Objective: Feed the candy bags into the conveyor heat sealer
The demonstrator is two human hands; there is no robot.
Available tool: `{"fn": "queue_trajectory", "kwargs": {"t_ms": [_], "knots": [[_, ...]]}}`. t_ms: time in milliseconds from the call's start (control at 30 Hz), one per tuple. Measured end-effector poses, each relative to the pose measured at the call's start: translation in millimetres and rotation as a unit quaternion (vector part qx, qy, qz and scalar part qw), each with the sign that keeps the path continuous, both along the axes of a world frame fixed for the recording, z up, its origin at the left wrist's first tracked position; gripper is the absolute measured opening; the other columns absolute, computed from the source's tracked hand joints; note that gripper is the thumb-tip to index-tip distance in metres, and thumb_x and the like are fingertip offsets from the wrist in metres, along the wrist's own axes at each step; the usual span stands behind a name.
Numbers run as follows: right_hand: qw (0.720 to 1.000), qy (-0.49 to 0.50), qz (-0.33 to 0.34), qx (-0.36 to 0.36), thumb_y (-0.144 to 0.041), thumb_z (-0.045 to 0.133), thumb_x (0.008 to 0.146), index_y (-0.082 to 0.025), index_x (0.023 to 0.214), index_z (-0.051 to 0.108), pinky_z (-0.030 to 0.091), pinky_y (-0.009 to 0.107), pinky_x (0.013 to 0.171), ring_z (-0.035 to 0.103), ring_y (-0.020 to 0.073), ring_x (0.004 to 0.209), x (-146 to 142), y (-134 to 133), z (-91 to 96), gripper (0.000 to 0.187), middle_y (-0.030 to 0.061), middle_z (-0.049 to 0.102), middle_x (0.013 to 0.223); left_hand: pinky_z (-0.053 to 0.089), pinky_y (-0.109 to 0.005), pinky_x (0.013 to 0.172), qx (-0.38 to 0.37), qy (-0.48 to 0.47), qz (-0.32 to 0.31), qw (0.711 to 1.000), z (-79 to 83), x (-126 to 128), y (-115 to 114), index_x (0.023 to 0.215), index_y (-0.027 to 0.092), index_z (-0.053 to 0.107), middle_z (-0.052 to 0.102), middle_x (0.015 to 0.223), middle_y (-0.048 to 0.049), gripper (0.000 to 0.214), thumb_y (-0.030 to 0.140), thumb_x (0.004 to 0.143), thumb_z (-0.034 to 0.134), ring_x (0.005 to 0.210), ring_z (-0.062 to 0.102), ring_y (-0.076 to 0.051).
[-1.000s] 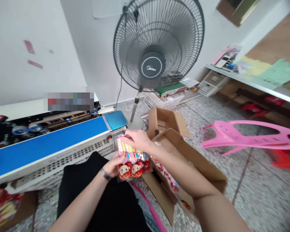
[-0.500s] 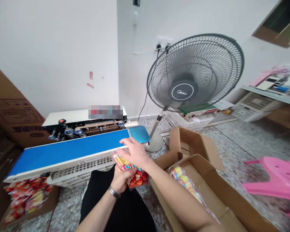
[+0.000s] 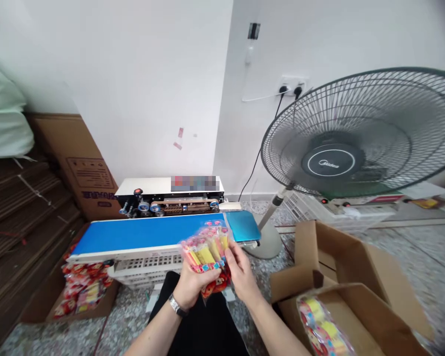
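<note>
A clear plastic bag of colourful sweets (image 3: 206, 253), pink and yellow sticks with red cartoon faces at its bottom, is held upright between both hands. My left hand (image 3: 192, 288), with a watch on its wrist, grips the bag from the left and below. My right hand (image 3: 242, 275) holds the bag's right side, fingers curled on it. The bag stands just in front of the blue conveyor belt (image 3: 141, 234) of a sealing machine (image 3: 168, 196).
A standing fan (image 3: 359, 136) is at the right. An open cardboard box (image 3: 359, 289) at lower right holds more sweet bags (image 3: 321, 329). Another box of bags (image 3: 82, 291) sits under the belt's left end. Flattened cardboard (image 3: 18, 222) stacks at left.
The view swung left. The bag has come up from my lap to the belt's front edge, and my right hand moved from the bag's top to its right side.
</note>
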State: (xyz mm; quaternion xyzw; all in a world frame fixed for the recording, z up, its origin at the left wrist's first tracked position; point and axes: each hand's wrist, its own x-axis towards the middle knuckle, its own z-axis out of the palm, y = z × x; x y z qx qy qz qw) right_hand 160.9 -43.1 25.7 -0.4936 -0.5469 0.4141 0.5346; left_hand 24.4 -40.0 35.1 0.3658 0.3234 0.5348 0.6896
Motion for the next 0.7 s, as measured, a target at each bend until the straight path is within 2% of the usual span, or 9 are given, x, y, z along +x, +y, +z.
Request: {"fn": "queue_trajectory", "kwargs": {"t_ms": [167, 267, 367, 433, 567, 700], "knots": [[0.998, -0.047, -0.024, 0.016, -0.036, 0.049, 0.085, -0.021, 0.107, 0.058, 0.044, 0.030, 0.087, 0.054, 0.0197, 0.099, -7.0, 13.6, -5.3, 0.028, 0.0065, 0.059, 0.105, 0.046, -0.044, 0.087, -0.008, -0.003, 0.005, 1.000, -9.3, -7.4, 2.5, 0.105, 0.015, 0.062, 0.067, 0.104, -0.0114, 0.051, 0.013, 0.056, 0.076, 0.094, 0.062, -0.028], [0.999, -0.028, -0.025, -0.003, -0.037, 0.052, 0.082, -0.019, 0.108, 0.056, 0.048, 0.026, 0.072, 0.058, 0.0170, 0.080, -11.9, 20.3, -9.7, 0.032, 0.0046, 0.062, 0.090, 0.046, -0.044, 0.087, -0.012, -0.008, 0.035, 0.999, -18.0, -12.6, 5.2, 0.105, 0.015, 0.061, 0.067, 0.104, -0.0115, 0.052, 0.013, 0.056, 0.076, 0.094, 0.062, -0.029], [0.997, -0.036, -0.061, -0.007, -0.038, 0.050, 0.083, -0.018, 0.096, 0.057, 0.046, 0.023, 0.062, 0.057, 0.0146, 0.067, -16.2, 26.1, -12.1, 0.025, 0.0021, 0.061, 0.077, 0.047, -0.045, 0.086, -0.021, -0.008, 0.067, 0.998, -23.7, -15.6, 8.3, 0.105, 0.015, 0.061, 0.067, 0.104, -0.0124, 0.053, 0.014, 0.055, 0.076, 0.093, 0.062, -0.029], [0.993, -0.085, -0.085, 0.005, -0.039, 0.047, 0.085, -0.018, 0.087, 0.058, 0.044, 0.023, 0.062, 0.057, 0.0147, 0.067, -17.8, 29.8, -12.7, 0.023, 0.0023, 0.062, 0.075, 0.047, -0.046, 0.086, -0.025, -0.009, 0.077, 0.997, -24.8, -15.4, 10.6, 0.106, 0.014, 0.061, 0.067, 0.104, -0.0128, 0.054, 0.014, 0.054, 0.077, 0.093, 0.062, -0.029], [0.977, -0.167, -0.134, 0.020, -0.038, 0.043, 0.087, -0.020, 0.086, 0.057, 0.041, 0.023, 0.061, 0.059, 0.0158, 0.066, -19.9, 36.9, -15.4, 0.023, 0.0027, 0.064, 0.075, 0.046, -0.044, 0.088, -0.032, -0.022, 0.096, 0.995, -26.1, -10.8, 16.7, 0.105, 0.014, 0.062, 0.067, 0.105, -0.0124, 0.053, 0.014, 0.055, 0.076, 0.094, 0.062, -0.029], [0.982, -0.137, -0.133, 0.010, -0.038, 0.041, 0.087, -0.020, 0.089, 0.053, 0.043, 0.024, 0.063, 0.059, 0.0155, 0.067, -22.3, 44.2, -20.6, 0.021, 0.0031, 0.064, 0.078, 0.048, -0.042, 0.086, -0.052, -0.035, 0.149, 0.987, -33.1, -8.7, 24.5, 0.102, 0.016, 0.062, 0.068, 0.103, -0.0098, 0.052, 0.014, 0.053, 0.077, 0.093, 0.063, -0.028]]}}
